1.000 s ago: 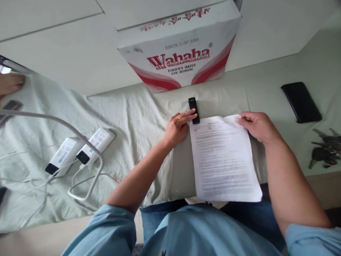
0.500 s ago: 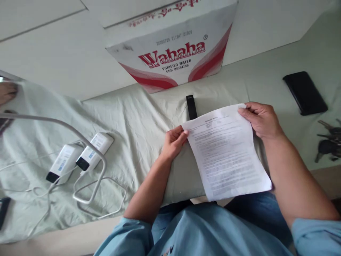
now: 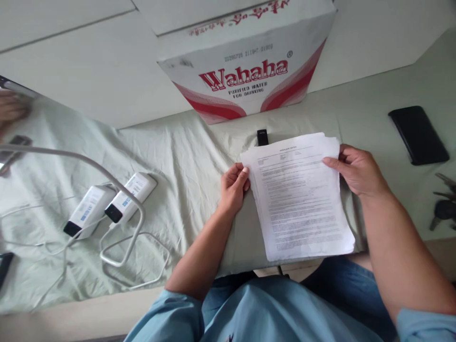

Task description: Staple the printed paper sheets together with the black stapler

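A stack of printed white papers (image 3: pixel 299 199) is held over the pale green cloth-covered table (image 3: pixel 185 156). My left hand (image 3: pixel 233 186) grips the stack's upper left edge. My right hand (image 3: pixel 358 170) grips its upper right edge. The sheets are slightly fanned at the top right corner. A small black device (image 3: pixel 262 137) lies on the cloth just beyond the papers' top edge, mostly hidden by them.
A white and red Wahaha cardboard box (image 3: pixel 245 61) stands behind the papers. A black phone (image 3: pixel 418 134) and keys (image 3: pixel 443 204) lie at the right. Two white power banks (image 3: pixel 110 203) with cables lie at the left, by a grey bent tube (image 3: pixel 89 166). Another person's hand (image 3: pixel 10 107) is at far left.
My left hand left the black device and took the papers' left edge. Both hands lifted the stack and shifted it up over the device.
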The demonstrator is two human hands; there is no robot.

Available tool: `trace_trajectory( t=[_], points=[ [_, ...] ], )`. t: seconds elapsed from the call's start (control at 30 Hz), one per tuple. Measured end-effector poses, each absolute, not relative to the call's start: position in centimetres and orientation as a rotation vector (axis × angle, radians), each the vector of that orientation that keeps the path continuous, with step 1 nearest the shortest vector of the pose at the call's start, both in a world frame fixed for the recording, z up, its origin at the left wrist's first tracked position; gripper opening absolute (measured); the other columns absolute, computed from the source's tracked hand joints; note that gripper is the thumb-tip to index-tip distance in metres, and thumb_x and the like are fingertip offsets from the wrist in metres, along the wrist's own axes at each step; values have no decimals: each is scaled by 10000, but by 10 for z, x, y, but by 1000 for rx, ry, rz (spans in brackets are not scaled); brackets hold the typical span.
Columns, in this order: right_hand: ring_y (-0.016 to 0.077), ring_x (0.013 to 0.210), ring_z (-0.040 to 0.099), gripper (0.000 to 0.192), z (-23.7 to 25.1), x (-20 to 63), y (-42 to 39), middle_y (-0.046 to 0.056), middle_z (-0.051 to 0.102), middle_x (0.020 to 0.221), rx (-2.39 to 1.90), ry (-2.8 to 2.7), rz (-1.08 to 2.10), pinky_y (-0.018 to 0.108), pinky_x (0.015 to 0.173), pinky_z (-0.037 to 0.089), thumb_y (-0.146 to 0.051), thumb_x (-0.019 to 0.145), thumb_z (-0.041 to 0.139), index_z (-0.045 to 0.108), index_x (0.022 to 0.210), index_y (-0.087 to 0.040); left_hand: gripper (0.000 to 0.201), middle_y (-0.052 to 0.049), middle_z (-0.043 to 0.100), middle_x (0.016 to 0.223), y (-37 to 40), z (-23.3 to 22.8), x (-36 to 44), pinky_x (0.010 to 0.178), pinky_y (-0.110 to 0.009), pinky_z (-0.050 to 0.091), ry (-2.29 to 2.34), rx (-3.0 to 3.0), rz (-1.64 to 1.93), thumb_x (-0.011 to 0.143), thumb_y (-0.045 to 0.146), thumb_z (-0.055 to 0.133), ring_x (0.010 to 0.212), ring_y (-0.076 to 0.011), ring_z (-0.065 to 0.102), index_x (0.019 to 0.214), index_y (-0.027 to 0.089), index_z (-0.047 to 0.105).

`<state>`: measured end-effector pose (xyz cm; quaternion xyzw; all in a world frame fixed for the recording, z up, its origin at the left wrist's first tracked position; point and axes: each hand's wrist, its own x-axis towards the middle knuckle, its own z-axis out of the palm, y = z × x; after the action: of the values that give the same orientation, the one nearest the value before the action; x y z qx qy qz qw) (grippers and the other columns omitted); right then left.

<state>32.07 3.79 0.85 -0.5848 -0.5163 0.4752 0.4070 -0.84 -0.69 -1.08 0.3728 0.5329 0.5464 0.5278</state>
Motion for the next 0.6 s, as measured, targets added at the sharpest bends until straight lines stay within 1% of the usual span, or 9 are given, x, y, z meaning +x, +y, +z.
trace_trajectory(
  t=[0.1,0.2,0.23,0.3,0.37,0.5,0.6],
  points=[
    [218,758,660,414,8,326,37,21,751,809,-1450,-1334,1145,372,705,536,-629,798,948,778,880,-261,476,62,474,609,-9,-15,-11,448,-234,258,1273,893,1268,878,662,857,487,-75,348,904,209,714],
    [164,680,560,348,10,331,36,9,706,746,-1521,-1422,982,342,654,432,-555,899,884,788,856,-223,447,67,472,580,-9,-20,-12,452,-236,248,1283,906,1254,916,647,832,478,-81,354,945,211,736],
    [157,674,544,330,11,332,35,7,696,734,-1555,-1452,907,342,655,416,-528,916,871,787,854,-215,439,67,479,577,-9,-21,-12,456,-238,254,1285,914,1254,928,644,823,479,-83,360,960,213,741],
    [162,697,553,311,12,334,35,12,699,740,-1601,-1483,794,343,679,426,-508,924,859,788,866,-211,429,63,494,580,-9,-21,-13,466,-243,274,1301,941,1247,951,642,803,485,-89,374,981,218,747],
    [176,719,568,335,10,334,36,19,702,743,-1604,-1470,746,347,696,448,-537,910,863,786,858,-215,428,63,492,573,-9,-20,-14,473,-250,293,1328,973,1230,971,647,778,485,-94,379,975,221,740],
    [176,690,545,411,5,331,36,14,668,715,-1511,-1384,787,355,680,452,-613,867,887,775,816,-221,451,65,465,544,-11,-17,-13,474,-259,314,1365,1014,1195,998,667,736,477,-102,383,918,224,713],
    [159,651,504,433,8,325,35,0,625,681,-1479,-1337,853,349,641,415,-619,838,912,756,776,-219,460,61,467,543,-11,-15,-12,470,-260,319,1370,1024,1187,995,677,736,477,-106,400,903,227,707]
  ],
)
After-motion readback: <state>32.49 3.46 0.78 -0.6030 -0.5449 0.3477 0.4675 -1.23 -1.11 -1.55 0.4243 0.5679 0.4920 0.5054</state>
